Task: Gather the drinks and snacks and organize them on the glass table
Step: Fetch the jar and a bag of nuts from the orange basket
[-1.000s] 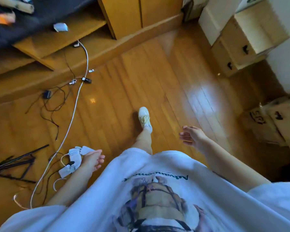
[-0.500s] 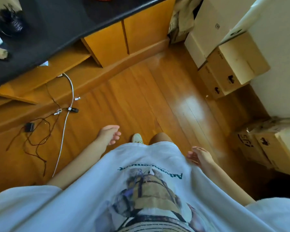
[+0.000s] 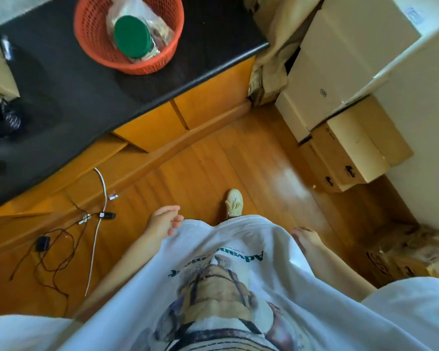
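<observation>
An orange plastic basket [image 3: 96, 55] stands on a black countertop [image 3: 69, 97] at the top of the view. Inside it lie a jar with a green lid [image 3: 131, 36] and clear snack bags [image 3: 157, 26]. My left hand [image 3: 164, 221] hangs empty by my white shirt, fingers loosely apart, well below the counter. At my other side, my right hand [image 3: 307, 240] is also empty and relaxed, partly hidden by the shirt. No glass table is in view.
Orange wooden cabinet doors [image 3: 208, 107] sit under the counter. Cardboard boxes [image 3: 347, 72] are stacked at the right, more at the lower right [image 3: 401, 262]. A white cable [image 3: 96, 231] and black wires [image 3: 51, 252] lie on the wooden floor at the left. My shoe [image 3: 234, 202] is ahead.
I have walked forward toward the counter and the view has tilted up, bringing the orange basket into sight. Both hands swung with my steps and stayed empty.
</observation>
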The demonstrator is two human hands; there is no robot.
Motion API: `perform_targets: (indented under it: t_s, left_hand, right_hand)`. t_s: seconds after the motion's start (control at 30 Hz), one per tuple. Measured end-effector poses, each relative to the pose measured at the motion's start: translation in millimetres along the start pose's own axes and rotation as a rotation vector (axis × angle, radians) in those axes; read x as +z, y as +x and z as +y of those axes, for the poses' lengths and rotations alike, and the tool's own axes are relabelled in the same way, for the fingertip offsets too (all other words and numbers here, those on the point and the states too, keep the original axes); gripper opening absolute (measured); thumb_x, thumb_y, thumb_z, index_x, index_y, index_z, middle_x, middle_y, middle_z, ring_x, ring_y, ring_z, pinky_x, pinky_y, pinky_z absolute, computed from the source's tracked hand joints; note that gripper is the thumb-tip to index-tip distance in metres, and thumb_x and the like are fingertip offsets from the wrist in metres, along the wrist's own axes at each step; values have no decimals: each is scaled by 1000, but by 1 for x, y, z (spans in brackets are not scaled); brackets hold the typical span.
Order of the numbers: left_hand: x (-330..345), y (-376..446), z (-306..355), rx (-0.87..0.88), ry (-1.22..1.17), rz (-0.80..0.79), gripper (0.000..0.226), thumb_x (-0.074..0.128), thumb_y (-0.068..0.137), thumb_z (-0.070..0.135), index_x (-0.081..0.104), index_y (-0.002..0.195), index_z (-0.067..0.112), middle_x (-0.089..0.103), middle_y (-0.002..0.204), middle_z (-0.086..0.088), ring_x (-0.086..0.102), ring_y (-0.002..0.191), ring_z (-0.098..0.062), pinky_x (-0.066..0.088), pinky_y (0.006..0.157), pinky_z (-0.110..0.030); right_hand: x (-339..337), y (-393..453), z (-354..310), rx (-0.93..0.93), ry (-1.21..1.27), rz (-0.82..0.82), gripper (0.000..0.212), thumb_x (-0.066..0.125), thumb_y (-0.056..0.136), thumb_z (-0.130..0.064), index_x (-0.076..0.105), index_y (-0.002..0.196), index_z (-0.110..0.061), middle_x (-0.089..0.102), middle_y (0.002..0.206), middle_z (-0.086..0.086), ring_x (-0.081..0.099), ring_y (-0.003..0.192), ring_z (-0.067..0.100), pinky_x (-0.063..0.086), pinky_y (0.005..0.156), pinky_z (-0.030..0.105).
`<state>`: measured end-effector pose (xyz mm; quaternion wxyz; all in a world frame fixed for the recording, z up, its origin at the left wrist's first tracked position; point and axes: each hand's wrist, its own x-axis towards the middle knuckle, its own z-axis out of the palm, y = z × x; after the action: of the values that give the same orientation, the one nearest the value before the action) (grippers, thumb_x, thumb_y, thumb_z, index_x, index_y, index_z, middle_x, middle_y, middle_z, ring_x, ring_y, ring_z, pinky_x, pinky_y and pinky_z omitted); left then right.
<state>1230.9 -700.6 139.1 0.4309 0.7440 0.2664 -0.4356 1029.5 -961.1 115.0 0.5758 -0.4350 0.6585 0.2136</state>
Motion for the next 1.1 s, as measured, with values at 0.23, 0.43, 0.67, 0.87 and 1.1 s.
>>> perform_targets:
  t_s: [0.23, 0.43, 0.67, 0.87, 1.1]
  left_hand:
    - [-39, 20, 25, -99, -161, 154, 33, 38, 98, 8, 48, 129, 0, 55, 77, -4, 50, 65, -15, 41, 52, -22]
    - [-72, 50, 24, -308, -306, 233, 16, 45, 97, 16, 57, 93, 7, 57, 93, -14, 49, 66, -14, 37, 59, -25]
    - [-112, 103, 100, -350, -431, 283, 10, 48, 96, 17, 55, 96, 10, 57, 79, -7, 50, 66, -13, 39, 59, -26]
    - [-136, 153, 215, -86, -355, 235, 16, 45, 96, 17, 56, 108, 18, 59, 79, 0, 53, 68, -11, 40, 59, -24]
    - [-140, 205, 319, 291, -137, 136, 29, 57, 87, 8, 58, 114, 18, 62, 89, 3, 63, 86, -19, 46, 64, -20]
  right_hand:
    - [55, 11, -159, -149, -162, -77, 18, 47, 94, -11, 55, 110, -13, 56, 67, 4, 55, 48, 11, 37, 55, 23]
    - [123, 6, -258, -271, -288, -184, 13, 46, 93, -11, 52, 103, -15, 56, 72, 3, 52, 61, 14, 37, 56, 24]
    - [186, -2, -330, -268, -296, -195, 26, 47, 95, -12, 53, 119, -4, 59, 79, 7, 56, 67, 17, 41, 58, 26]
    - [213, -5, -364, -251, -204, -154, 29, 47, 94, -6, 51, 122, -1, 61, 87, 11, 56, 86, 28, 44, 65, 28]
    - [253, 7, -440, -423, -243, -118, 25, 49, 92, -2, 55, 115, 1, 65, 97, 17, 61, 82, 28, 51, 79, 37]
